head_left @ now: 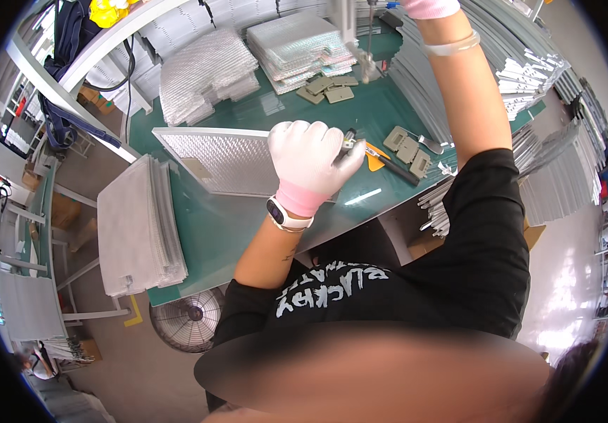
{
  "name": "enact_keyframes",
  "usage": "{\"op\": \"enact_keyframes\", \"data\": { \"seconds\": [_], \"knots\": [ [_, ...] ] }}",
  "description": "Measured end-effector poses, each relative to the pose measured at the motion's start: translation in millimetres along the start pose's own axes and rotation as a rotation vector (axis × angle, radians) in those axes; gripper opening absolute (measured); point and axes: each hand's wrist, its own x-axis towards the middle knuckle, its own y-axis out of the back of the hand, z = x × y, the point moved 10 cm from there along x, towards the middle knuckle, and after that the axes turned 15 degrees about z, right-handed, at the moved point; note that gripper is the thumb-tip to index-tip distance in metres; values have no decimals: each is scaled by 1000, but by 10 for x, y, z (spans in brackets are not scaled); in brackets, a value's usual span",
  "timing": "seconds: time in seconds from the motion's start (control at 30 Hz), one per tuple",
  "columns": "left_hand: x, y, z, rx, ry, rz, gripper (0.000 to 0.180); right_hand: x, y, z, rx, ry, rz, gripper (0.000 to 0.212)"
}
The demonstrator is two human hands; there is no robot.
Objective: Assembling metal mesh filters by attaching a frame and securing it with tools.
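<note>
Panel of silver, crinkle-textured sheet in a thin white frame (pixel 230 166) is on the glossy green tabletop (pixel 209 257), a small beige rectangular plate (pixel 195 168) on its left part. Its right end passes behind the left hand in a white glove with a pink cuff (pixel 311 158). That hand's fingers are curled in and its thumb points to the right; whether it clamps the panel cannot be told. The right hand with a pink cuff (pixel 429 7) is well apart from it, raised and cut off by the upper edge, so its grip cannot be told. A blurred grey metal fixture (pixel 367 65) hangs near it, to the left.

Just right of the left hand lie an orange-and-black hand tool (pixel 397 168) and some beige plastic fittings (pixel 407 150). Beyond the panel are flat beige pieces (pixel 326 88) and two stacks of silver bubble-textured sheets (pixel 205 74). A stack of thin whitish sheets (pixel 135 229) overhangs the tabletop's left edge.
</note>
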Motion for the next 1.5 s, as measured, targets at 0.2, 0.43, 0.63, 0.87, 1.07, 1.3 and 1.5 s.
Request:
{"op": "enact_keyframes", "data": {
  "seconds": [0.2, 0.43, 0.63, 0.87, 1.07, 1.3, 1.5],
  "knots": [
    [-17, -118, -179, 3, -3, -58, 28, -385, -187, 35, 468, -627, -58, 17],
    [-49, -135, -238, 32, 14, -83, 24, -620, -530, 214, 967, -847, -171, 12],
    [-40, -102, -262, -33, 0, -66, 24, -556, -455, 153, 557, -581, -28, 12],
    [-58, -101, -249, -26, 5, -102, 32, -841, -756, 92, 795, -622, -306, 13],
    [-187, -170, -336, -39, 87, -252, 41, -1224, -897, 149, 739, -785, -375, 20],
    [-155, -90, -312, -171, 48, -141, 34, -1401, -1143, -22, 901, -910, -445, 16],
    [-22, -28, -170, -99, -72, -101, 21, -1593, -1474, 171, 702, -874, -639, 26]
  ]
}}
